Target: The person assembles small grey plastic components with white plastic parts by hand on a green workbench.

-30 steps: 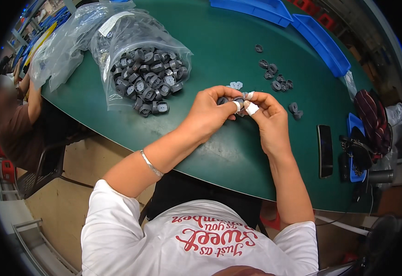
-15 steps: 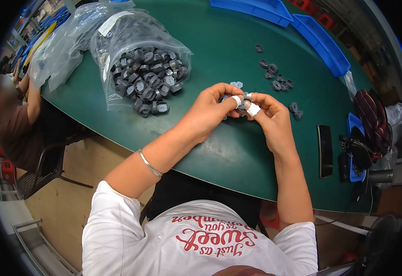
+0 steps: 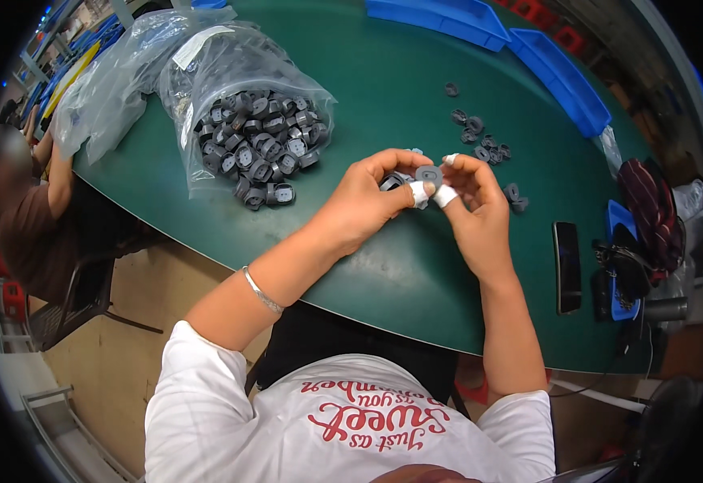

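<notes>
Between thumb and finger, my left hand [image 3: 380, 189] pinches a small grey oval plastic part [image 3: 428, 175] with a slot in its middle. My right hand [image 3: 474, 189] is close beside it, thumb and forefinger apart and the other fingers curled; it seems to hold nothing. White wraps cover fingertips on both hands. More small parts lie partly hidden behind my left fingers. At the left, a clear plastic bag [image 3: 235, 60] lies with its mouth toward me, and a heap of dark grey plastic parts [image 3: 263, 145] spills from it.
Several loose dark rings [image 3: 474, 125] are scattered beyond my right hand. Blue trays [image 3: 557, 80] line the far edge of the green table [image 3: 384, 282]. A phone [image 3: 566, 267] lies at right, near a blue tray with a dark pouch. Another person [image 3: 29, 209] sits at far left.
The grey part has turned to show its flat slotted face in my left fingers. My right forefinger and thumb have spread apart and drawn slightly away from it.
</notes>
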The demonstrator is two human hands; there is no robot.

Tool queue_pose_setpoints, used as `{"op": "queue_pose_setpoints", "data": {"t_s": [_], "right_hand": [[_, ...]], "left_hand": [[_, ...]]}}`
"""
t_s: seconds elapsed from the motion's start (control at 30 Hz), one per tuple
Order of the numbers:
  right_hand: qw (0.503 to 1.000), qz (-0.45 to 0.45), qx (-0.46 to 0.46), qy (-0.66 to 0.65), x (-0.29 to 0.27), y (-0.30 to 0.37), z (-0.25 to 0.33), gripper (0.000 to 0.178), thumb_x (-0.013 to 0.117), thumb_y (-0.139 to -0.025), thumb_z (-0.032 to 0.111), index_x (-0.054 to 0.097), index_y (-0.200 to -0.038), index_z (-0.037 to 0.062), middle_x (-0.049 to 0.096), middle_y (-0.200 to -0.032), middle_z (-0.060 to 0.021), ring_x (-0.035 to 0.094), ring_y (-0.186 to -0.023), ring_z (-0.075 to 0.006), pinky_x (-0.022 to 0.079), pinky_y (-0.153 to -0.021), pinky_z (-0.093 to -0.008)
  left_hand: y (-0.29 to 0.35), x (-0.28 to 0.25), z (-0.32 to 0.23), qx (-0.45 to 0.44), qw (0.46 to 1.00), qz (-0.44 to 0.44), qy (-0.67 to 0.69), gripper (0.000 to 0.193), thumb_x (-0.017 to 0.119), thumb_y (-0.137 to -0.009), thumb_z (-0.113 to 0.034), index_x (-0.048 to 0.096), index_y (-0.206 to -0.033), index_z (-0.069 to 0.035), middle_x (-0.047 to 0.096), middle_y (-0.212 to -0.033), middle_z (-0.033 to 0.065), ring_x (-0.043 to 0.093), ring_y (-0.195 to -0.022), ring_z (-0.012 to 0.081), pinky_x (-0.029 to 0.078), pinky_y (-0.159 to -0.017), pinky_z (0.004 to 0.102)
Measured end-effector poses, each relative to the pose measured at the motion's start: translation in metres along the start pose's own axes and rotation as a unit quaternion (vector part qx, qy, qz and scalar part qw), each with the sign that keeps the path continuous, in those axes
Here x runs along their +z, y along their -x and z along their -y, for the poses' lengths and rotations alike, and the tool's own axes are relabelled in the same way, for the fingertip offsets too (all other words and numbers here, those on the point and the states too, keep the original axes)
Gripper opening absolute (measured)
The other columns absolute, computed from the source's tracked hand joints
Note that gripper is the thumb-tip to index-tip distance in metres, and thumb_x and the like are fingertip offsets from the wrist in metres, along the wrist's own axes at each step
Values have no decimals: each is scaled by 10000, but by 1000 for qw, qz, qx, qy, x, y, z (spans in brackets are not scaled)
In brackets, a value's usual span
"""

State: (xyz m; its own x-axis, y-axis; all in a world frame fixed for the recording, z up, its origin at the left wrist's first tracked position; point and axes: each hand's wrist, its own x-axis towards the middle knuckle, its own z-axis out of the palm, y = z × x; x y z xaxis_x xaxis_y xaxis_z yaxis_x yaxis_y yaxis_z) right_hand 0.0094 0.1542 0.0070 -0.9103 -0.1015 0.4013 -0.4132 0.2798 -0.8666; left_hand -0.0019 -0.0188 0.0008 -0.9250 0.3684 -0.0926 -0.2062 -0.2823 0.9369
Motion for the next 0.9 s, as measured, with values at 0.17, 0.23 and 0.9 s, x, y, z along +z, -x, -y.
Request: {"op": "queue_pose_setpoints", "data": {"t_s": [0.17, 0.23, 0.9], "right_hand": [[951, 39, 182, -246, -7, -6, 4, 225, 579, -911, 59, 554, -1121, -21, 640, -971, -82, 608, -909, -134, 483, -834, -283], [945, 40, 191, -261, -6, -6, 1, 220, 584, -908, 61, 554, -1111, -19, 640, -969, -81, 608, -895, -133, 483, -829, -281], [934, 37, 225, -275, -6, -3, -3, 262, 604, -801, -13, 544, -1055, -24, 637, -927, -97, 623, -842, -127, 493, -839, -279]], "left_hand": [[2, 4, 2, 86, 990, -38, -106, 333, 707, -815, -44, 613, -1134, -39, 609, -999, 13, 552, -869, 77, 466, -749, 229], [1, 3, 8, 115, 982, -40, -144, 327, 709, -812, -48, 617, -1126, -40, 610, -1010, 9, 556, -876, 79, 464, -778, 234], [9, 10, 6, 207, 936, -44, -283, 293, 658, -801, -21, 639, -1093, -30, 573, -945, 46, 523, -805, 135, 440, -727, 266]]}}
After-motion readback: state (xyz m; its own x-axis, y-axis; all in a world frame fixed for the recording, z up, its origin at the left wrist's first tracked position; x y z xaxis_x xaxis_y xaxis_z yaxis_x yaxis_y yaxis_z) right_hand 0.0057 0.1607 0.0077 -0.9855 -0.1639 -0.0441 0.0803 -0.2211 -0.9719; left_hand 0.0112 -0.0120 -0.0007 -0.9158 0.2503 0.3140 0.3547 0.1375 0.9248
